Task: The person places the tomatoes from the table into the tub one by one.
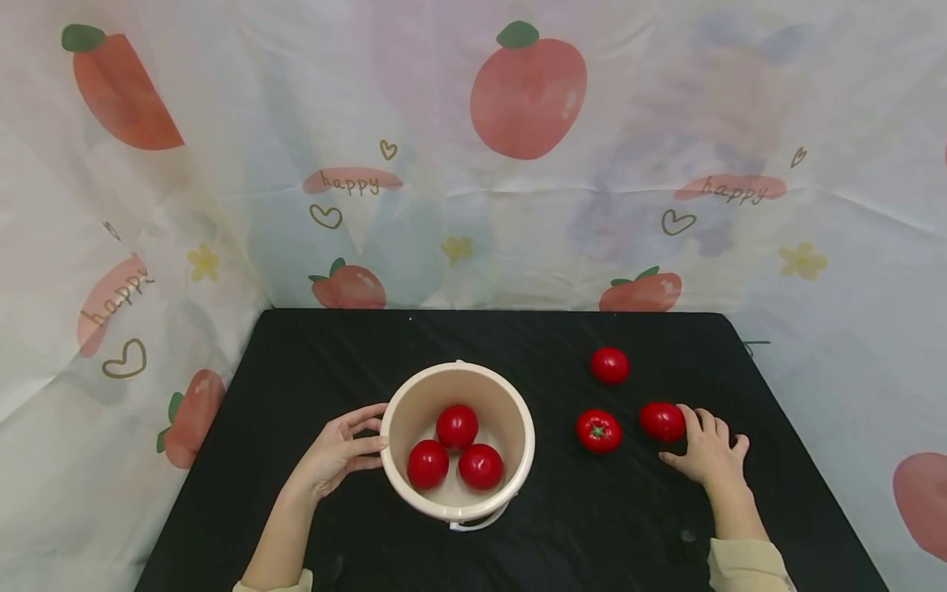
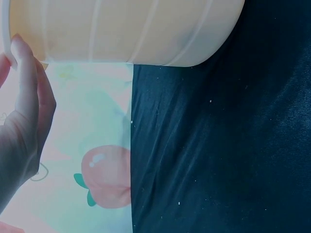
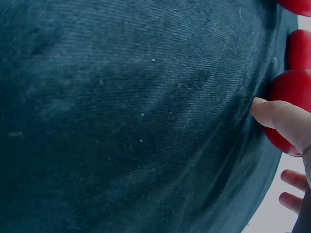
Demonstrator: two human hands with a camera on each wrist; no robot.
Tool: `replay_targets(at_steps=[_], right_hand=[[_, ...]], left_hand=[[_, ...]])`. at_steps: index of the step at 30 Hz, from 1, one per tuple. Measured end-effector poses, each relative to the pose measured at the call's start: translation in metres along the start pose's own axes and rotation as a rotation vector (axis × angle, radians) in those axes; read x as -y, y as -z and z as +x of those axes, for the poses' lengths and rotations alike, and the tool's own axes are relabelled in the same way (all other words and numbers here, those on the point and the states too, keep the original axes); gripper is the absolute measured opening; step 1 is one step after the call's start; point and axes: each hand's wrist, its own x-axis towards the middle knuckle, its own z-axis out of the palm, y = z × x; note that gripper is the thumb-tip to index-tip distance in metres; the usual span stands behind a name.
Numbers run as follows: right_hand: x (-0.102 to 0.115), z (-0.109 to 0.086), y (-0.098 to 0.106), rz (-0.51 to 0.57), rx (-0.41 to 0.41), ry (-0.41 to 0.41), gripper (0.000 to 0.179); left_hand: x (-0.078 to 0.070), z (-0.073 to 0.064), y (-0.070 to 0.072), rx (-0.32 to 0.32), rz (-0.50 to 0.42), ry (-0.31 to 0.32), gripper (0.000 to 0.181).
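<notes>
A cream bucket (image 1: 522, 440) stands on the table with three red tomatoes (image 1: 456, 427) inside it. My left hand (image 1: 333, 456) touches the bucket's left side near the rim, fingers fairly straight; the left wrist view shows its fingertips against the outer wall. At the right, my right hand (image 1: 710, 448) is spread around the near side of a tomato (image 1: 661, 422), its index fingertip at the tomato's edge. The thumb (image 3: 279, 116) appears in front of that tomato in the right wrist view. Two more tomatoes lie close by, one with its green stem end (image 1: 598, 431) up and another (image 1: 610, 366) farther back.
Black cloth covers the table (image 1: 570, 526). The bucket's white handle (image 1: 481, 521) hangs at its near side. A printed fabric curtain (image 1: 429, 99) encloses the back and both sides of the table.
</notes>
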Motion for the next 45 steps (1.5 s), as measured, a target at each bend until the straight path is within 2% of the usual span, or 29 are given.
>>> replay_targets(at_steps=[21, 26, 30, 36, 41, 45], right_hand=[[0.012, 0.012, -0.010, -0.003, -0.086, 0.060, 0.076], [0.014, 0.013, -0.004, -0.029, -0.105, 0.089, 0.075], [0.020, 0.016, 0.009, -0.067, -0.147, 0.132, 0.076], [0.045, 0.024, 0.038, -0.109, -0.252, 0.251, 0.077], [0.081, 0.030, 0.063, -0.158, -0.318, 0.379, 0.078], [0.112, 0.032, 0.080, -0.188, -0.341, 0.477, 0.079]], left_hand=[[0.001, 0.000, 0.000, -0.003, -0.006, 0.008, 0.058], [0.001, 0.000, 0.000, 0.002, -0.007, 0.006, 0.057], [0.000, 0.000, 0.000, 0.002, -0.009, 0.007, 0.058], [0.001, 0.001, 0.001, 0.002, -0.010, 0.004, 0.058], [0.001, 0.001, 0.001, 0.009, -0.006, -0.003, 0.058], [0.001, 0.002, 0.002, 0.011, -0.003, -0.007, 0.058]])
